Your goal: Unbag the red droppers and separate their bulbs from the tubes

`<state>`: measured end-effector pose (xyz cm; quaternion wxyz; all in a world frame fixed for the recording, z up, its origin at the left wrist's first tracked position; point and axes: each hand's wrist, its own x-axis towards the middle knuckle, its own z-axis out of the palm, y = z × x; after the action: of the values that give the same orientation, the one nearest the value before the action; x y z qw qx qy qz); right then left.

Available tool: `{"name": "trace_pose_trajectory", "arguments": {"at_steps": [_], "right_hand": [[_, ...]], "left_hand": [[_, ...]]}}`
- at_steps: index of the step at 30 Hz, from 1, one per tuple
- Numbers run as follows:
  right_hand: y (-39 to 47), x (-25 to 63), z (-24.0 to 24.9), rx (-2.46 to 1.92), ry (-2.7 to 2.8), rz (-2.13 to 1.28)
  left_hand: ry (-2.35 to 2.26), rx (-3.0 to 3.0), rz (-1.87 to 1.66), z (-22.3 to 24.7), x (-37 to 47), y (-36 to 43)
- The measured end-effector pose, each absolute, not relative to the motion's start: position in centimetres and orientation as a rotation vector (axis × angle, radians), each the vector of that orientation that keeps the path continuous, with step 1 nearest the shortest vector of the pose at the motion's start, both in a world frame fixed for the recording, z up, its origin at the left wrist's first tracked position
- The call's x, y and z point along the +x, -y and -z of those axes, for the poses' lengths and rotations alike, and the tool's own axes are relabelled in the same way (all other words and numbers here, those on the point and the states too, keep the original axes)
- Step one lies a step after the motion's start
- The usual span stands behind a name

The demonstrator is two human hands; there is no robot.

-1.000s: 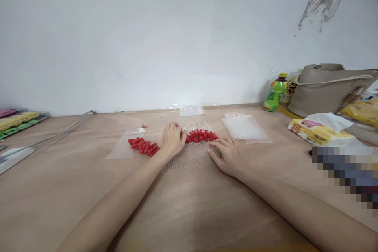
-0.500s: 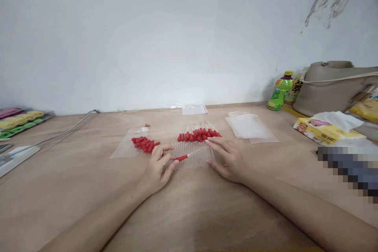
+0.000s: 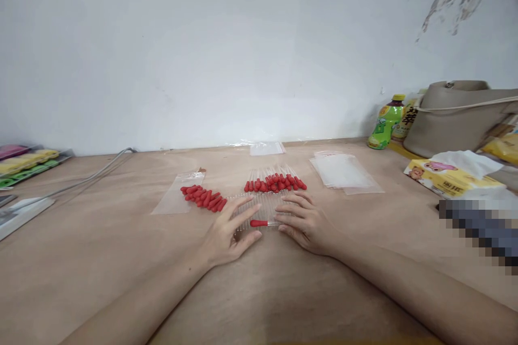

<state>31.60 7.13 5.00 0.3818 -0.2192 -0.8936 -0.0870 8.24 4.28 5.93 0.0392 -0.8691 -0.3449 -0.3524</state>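
A glass dropper with a red rubber bulb lies level above a row of clear glass tubes. Thumb and fingers of my right hand are closed on its glass end. My left hand is open, its thumb and fingers apart around the bulb end without gripping it. Beyond the row, several finished droppers lie side by side, bulbs toward me. Loose red rubber bulbs are heaped left of the tubes, partly on a clear plastic bag.
Stacked clear bags lie at the right, and another small bag pile sits by the wall. Farther right stand a green bottle, a tissue pack and a grey bag. A cable runs along the left.
My left hand has let go of the red bulb and spread its fingers. The dropper has turned from slanted to level, and my right hand has closed on its glass end.
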Motion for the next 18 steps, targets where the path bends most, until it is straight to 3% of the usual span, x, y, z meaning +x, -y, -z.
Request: {"name": "trace_pose_trajectory", "arguments": {"at_steps": [18], "right_hand": [[-6.8,30.4,-3.6,-0.475,2.327,0.104]], "left_hand": [[0.79,-2.699,1.057,-5.3,9.9,-4.0]]}}
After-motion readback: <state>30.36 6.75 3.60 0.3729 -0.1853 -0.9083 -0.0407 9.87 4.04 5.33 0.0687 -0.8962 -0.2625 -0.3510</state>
